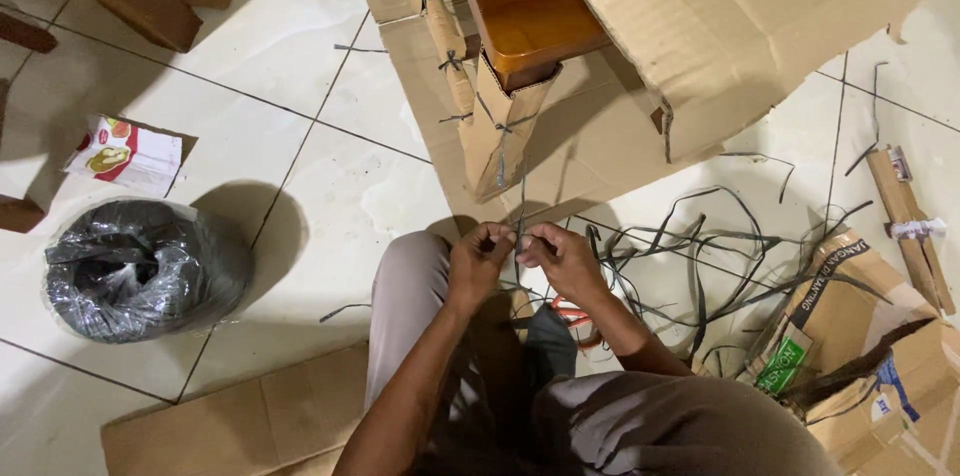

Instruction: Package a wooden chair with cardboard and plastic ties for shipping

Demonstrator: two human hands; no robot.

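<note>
Two hands are pinching one dark strap (521, 206) between them, left hand (478, 261) and right hand (558, 258) both closing tight on it, just below the cardboard-wrapped leg (497, 126). Loose straps (700, 256) are lying tangled on the floor (330, 206) nearby.

Bare forearms, no sleeves reaching wrist or elbow. No rings, watch or bracelet visible on left hand (478, 261) or right hand (560, 258). Loose trousers (410, 306) in plain greyish-beige cloth, softly creased, without pattern or visible seams; one leg just left of the left hand, the other leg well below the right hand at the lower edge of view. Darker shadowed fabric between both legs, detail too dim to make out. No footwear in sight.
</note>
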